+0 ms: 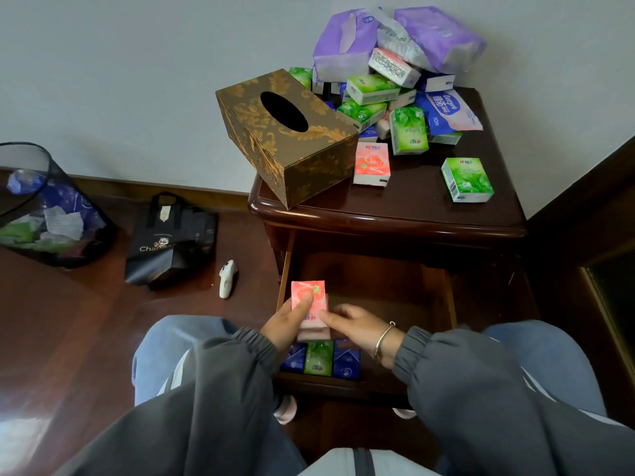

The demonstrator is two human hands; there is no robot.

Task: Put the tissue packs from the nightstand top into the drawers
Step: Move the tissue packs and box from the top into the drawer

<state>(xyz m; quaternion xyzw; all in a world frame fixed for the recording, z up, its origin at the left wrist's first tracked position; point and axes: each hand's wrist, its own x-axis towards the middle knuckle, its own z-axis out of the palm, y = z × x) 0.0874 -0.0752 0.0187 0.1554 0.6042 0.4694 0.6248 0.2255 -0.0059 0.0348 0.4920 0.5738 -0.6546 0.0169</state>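
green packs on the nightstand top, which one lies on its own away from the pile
The green pack near the front right corner of the nightstand. It lies alone on bare wood; the other green packs sit in or against the pile.

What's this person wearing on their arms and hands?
The left sleeve and right sleeve are dark grey jacket fabric with gathered elastic cuffs. The left hand and right hand wear no gloves. A thin silver-coloured bangle circles the right wrist.

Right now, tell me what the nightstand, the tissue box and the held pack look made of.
Nightstand: likely dark wood, glossy varnish; highlights run along its rim.
Tissue box: stiff, perhaps leatherette or card, with a gold leaf print.
Pack: thin pink plastic film, by its sheen.
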